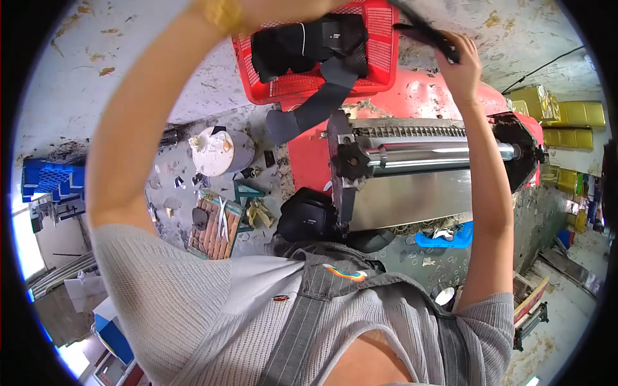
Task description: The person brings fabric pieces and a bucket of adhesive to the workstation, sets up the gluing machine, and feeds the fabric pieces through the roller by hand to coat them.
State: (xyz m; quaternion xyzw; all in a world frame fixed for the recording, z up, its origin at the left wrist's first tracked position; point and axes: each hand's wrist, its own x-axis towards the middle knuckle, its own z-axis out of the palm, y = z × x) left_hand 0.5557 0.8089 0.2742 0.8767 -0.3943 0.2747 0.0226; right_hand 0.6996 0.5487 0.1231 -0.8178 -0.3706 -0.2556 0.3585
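My right hand (465, 69) is raised at the upper right, its fingers closed round a dark strip (425, 32) that runs up to the top edge. My left hand (299, 9) reaches across the top edge above a red basket (252, 92); it is blurred and partly cut off, so its fingers cannot be made out. Black pieces (277, 55) lie in the basket, and a dark grey strip (315, 106) hangs over its near side. Below my right hand is a machine with a shiny metal roller (425, 154).
A white drum (222, 151) and a slatted wooden stool (211, 228) stand at the left. Black items (306, 215) sit before the machine, with a blue tray (444, 239) below it. Yellow packages (573, 114) are stacked at the right.
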